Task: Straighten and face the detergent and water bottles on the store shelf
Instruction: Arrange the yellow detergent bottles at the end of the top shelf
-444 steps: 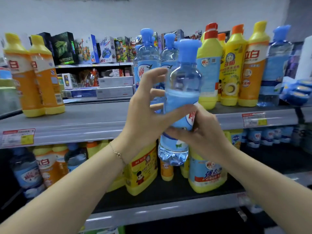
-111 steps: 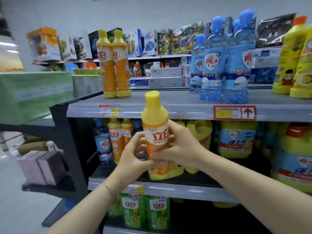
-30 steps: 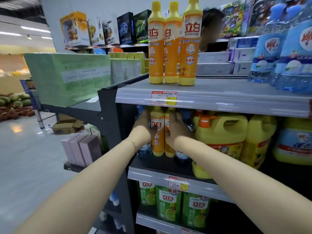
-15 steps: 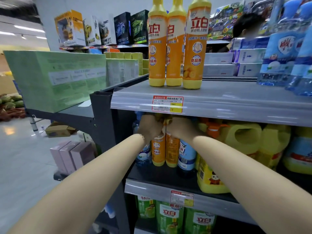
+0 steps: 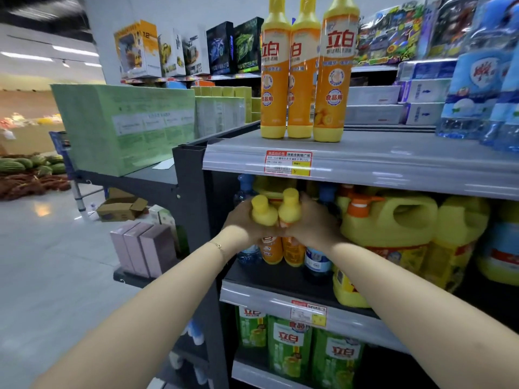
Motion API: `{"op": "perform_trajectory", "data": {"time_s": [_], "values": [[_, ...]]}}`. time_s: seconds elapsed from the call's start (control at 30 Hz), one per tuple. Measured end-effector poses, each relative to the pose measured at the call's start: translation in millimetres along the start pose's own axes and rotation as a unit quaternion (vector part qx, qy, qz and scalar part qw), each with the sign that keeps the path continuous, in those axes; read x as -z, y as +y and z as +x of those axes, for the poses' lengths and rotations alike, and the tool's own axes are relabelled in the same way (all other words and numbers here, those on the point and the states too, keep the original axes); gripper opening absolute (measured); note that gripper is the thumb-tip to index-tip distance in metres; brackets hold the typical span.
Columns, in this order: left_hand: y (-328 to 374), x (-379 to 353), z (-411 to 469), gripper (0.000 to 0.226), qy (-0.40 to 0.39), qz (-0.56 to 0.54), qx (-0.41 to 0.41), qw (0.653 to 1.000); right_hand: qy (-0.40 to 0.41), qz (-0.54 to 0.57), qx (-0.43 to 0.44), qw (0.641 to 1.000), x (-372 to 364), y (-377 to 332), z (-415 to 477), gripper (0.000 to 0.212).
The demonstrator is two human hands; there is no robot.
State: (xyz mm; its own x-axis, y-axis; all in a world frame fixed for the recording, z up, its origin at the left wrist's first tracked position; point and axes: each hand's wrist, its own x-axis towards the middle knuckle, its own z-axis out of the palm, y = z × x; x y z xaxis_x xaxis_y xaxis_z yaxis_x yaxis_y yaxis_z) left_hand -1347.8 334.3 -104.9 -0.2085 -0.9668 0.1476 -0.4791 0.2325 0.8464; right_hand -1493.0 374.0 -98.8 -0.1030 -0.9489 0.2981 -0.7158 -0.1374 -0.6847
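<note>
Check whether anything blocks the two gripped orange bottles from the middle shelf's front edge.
Nothing visible does. Left hand and right hand grip the orange bottles; the middle shelf before them lies bare.

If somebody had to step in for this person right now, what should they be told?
Left hand grips one orange detergent bottle near its neck; right hand grips its neighbour, both at the middle shelf.
Done: three orange bottles on the top shelf stand upright in a close row.
Left: set this pair straight, then check the water bottles beside them.
</note>
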Motion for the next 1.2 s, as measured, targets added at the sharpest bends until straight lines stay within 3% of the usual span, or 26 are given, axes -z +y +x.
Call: {"op": "perform_trajectory", "data": {"time_s": [0.1, 0.2, 0.27, 0.33, 0.5, 0.7, 0.9, 1.0, 1.13, 1.2], "values": [[-3.2, -0.4, -6.1, 0.054, 0.01, 0.032, 0.013, 0.999, -0.005, 0.01, 0.03, 0.999, 2.4, -0.6, -12.3, 0.058], [-6.3, 1.6, -19.8, 0.04, 0.043, 0.011, -0.045, 0.998, -0.005, -0.016, 0.061, 0.998, -0.2, 4.5, -26.1, 0.06], [-5.6, 7.1, -32.5, 0.044, 0.047, -0.018, -0.08, 0.996, 0.0, -0.033, 0.064, 0.997, 0.6, 7.8, -36.7, 0.054], [-1.1, 16.4, -44.9, 0.049, 0.038, -0.015, -0.106, 0.994, 0.002, 0.019, 0.094, 0.995, 6.0, 6.0, -49.5, 0.047], [33.4, 43.9, -71.3, 0.044, 0.04, -0.035, -0.202, 0.978, 0.101, 0.004, 0.185, 0.978, 35.9, -21.5, -69.5, 0.063], [95.5, 77.5, -79.4, 0.038, 0.05, -0.075, -0.261, 0.961, 0.138, -0.007, 0.243, 0.96, 79.8, -61.7, -67.9, 0.069], [157.4, 103.2, -59.5, 0.027, 0.11, -0.061, -0.297, 0.947, 0.239, 0.007, 0.267, 0.933, 137.3, -111.2, -37.4, 0.063], [190.6, 118.4, -40.6, 0.042, 0.174, -0.029, -0.311, 0.934, 0.291, 0.017, 0.269, 0.918, 163.7, -136.7, -14.8, 0.061], [232.9, 136.6, -14.1, 0.041, 0.276, 0.038, -0.315, 0.907, 0.341, 0.01, 0.276, 0.899, 185.8, -162.9, 16.4, 0.061], [244.0, 137.9, 3.0, 0.051, 0.308, 0.083, -0.3, 0.899, 0.353, -0.02, 0.276, 0.894, 187.2, -168.3, 35.5, 0.062]]}}
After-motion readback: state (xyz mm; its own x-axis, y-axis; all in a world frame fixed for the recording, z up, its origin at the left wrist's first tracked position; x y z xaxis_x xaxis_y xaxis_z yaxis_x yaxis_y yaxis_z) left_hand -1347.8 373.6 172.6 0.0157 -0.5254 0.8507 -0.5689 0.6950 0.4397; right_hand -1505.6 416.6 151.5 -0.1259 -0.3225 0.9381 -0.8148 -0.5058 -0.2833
